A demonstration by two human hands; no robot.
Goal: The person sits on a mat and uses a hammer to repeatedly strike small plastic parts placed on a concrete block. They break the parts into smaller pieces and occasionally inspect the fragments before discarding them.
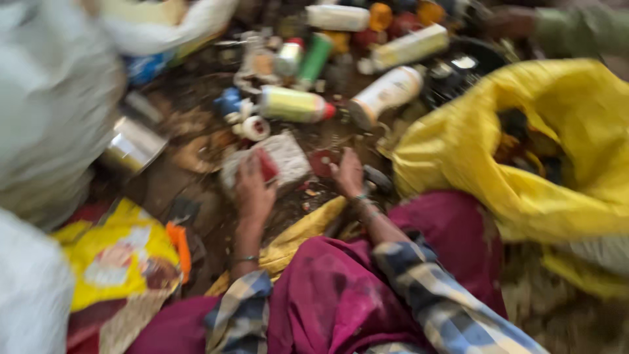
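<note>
On the littered ground just ahead of the person's knees, the left hand [254, 190] has its fingers curled down and closed on a small red piece [267, 165], which lies against the near edge of a flat pale slab [278, 160]. The frame is motion-blurred, so what the red piece is cannot be told. The right hand [348, 174] rests on the dirt just beside the slab's right corner; whether its fingers are spread or closed on anything cannot be told from this view, though a dark rounded object [378, 178] sits touching or just behind its wrist side.

Outward from the hands, a yellow-green bottle with a red cap [295, 105] and a white bottle [386, 93] lie on their sides beyond the slab, among more bottles and caps farther back. A large yellow sack [485, 137] stands open at the person's right, with dark contents showing in its mouth. A yellow printed wrapper [114, 259] lies flat at the left, and a shiny metal can [133, 145] sits beyond it.

As a judgement of progress: the sack holds some material, but most bottles remain loose on the ground, so the sorting appears partly done with much left.
</note>
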